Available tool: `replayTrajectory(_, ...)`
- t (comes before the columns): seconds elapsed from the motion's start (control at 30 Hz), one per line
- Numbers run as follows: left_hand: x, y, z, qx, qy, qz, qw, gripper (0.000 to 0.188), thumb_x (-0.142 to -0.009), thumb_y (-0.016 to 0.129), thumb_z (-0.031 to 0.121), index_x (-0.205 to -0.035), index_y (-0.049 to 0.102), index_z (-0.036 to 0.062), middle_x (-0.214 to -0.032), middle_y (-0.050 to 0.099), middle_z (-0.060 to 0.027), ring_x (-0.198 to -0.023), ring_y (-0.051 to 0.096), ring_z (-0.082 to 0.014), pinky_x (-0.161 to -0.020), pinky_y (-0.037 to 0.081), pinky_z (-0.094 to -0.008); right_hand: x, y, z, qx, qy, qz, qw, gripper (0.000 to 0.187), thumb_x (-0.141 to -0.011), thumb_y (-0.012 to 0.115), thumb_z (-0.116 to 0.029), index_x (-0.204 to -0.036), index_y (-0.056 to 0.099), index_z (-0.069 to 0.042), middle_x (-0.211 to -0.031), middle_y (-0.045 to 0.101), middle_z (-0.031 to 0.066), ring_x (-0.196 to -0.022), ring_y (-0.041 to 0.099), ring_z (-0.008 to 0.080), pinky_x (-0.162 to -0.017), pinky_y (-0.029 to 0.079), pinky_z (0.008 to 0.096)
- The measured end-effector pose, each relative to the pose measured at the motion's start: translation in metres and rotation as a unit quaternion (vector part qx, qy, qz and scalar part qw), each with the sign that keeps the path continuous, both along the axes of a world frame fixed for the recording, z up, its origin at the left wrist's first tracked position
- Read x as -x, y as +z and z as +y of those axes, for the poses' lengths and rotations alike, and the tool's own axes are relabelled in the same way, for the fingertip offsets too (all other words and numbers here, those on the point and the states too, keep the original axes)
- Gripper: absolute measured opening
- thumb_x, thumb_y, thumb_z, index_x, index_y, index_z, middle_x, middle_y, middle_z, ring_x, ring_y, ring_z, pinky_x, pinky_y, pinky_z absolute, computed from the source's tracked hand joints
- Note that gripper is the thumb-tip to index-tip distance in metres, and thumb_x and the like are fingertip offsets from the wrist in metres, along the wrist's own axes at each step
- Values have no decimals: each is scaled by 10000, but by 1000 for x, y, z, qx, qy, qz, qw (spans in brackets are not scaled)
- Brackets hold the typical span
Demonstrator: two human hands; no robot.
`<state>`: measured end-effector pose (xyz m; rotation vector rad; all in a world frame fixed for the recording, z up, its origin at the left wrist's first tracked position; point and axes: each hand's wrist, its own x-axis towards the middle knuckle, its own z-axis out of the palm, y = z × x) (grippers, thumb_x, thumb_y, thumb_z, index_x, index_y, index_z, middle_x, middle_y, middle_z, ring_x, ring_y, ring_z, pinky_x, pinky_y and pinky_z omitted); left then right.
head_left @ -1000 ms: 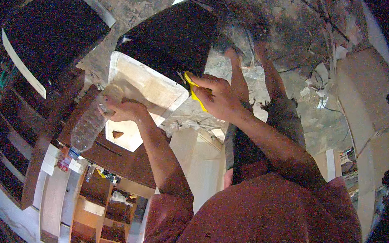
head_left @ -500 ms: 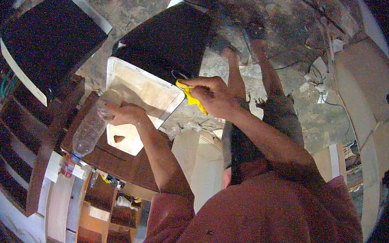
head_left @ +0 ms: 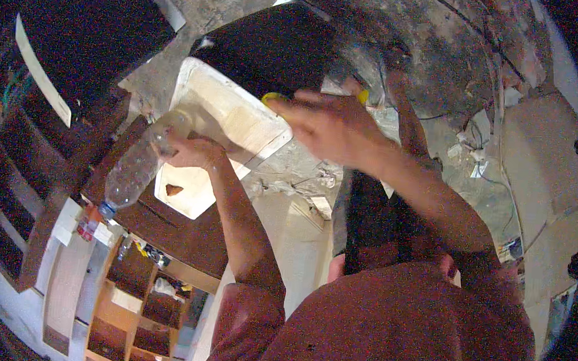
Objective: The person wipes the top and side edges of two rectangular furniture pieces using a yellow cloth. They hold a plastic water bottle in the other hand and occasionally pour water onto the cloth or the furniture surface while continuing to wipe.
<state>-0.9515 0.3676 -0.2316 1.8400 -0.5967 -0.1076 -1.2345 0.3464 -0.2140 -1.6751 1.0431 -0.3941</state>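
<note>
A clear plastic bottle (head_left: 132,171) with a blue cap is gripped in my left hand (head_left: 199,153). It lies tilted, its cap toward the lower left. My right hand (head_left: 341,127), smeared by motion, is closed on a yellow cloth (head_left: 273,100); bits of yellow show on both sides of the fingers. That hand is over the right corner of a pale wooden panel with a white rim (head_left: 231,101). Along the panel's far side stands a black surface (head_left: 265,46). A small brown triangular patch (head_left: 174,190) marks the panel's near part.
Another black panel (head_left: 97,30) with pale edges stands at the far left, above dark brown shelving (head_left: 17,179). Lighter wooden cubbies (head_left: 120,303) hold small items at the lower left. Cables (head_left: 481,29) cross the stained floor (head_left: 442,50). Tan boards (head_left: 536,146) are at the right.
My right hand has moved slightly right and farther over with the yellow cloth, its palm turning. My left hand still holds the bottle, now a little lower left at the cap. The view has shifted.
</note>
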Motion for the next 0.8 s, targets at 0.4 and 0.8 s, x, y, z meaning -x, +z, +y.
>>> replayTrajectory(0.4, -12, -6, 6, -26, -2, -33, 999, 578, -844, 700, 89, -1348, 434, -9, -1342, 508, -176, -1148, 561, -300, -1008, 471, -417, 56, 34, -39, -64, 21, -274, 959, 489, -846, 727, -178, -1286, 553, -52, -1018, 664, 98, -857, 686, 248, -733, 568, 381)
replayTrajectory(0.8, -10, -14, 8, -10, -10, -16, 1000, 555, -811, 760, 247, -1244, 499, 18, -1239, 574, -155, -1095, 582, -303, -923, 528, -471, 202, -152, 82, -326, -189, -35, 926, 514, -929, 671, -107, -1367, 406, -154, -1142, 581, 51, -1019, 565, 149, -853, 484, 304)
